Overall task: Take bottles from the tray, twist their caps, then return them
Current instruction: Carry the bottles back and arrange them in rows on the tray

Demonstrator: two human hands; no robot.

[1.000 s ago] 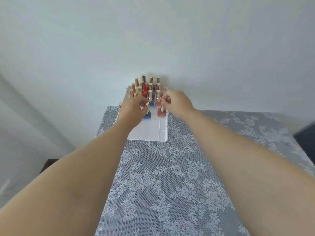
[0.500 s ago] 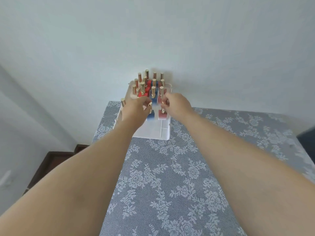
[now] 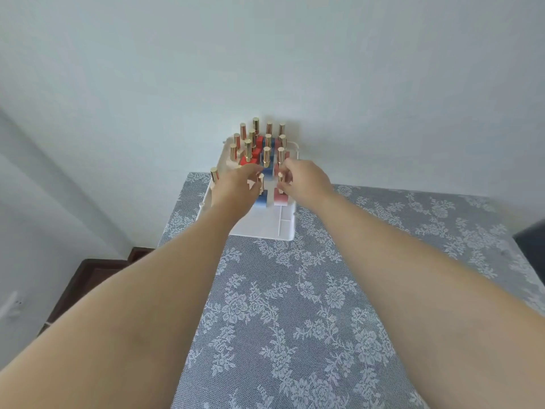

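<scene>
Blue bottle (image 3: 261,192) and pink bottle (image 3: 280,193) stand in front row of white tray (image 3: 265,228), frame centre. Left hand (image 3: 236,188) & right hand (image 3: 303,183) each pinch 1 gold cap. Risk: packed bottles behind get knocked on lifting. Open cloth below tray; table edge close at left.

Beyond the fingers (image 3: 253,172), red and blue square bottles (image 3: 259,143) with gold caps; white plastic tray (image 3: 265,228); grey floral lace counter (image 3: 295,305).
</scene>
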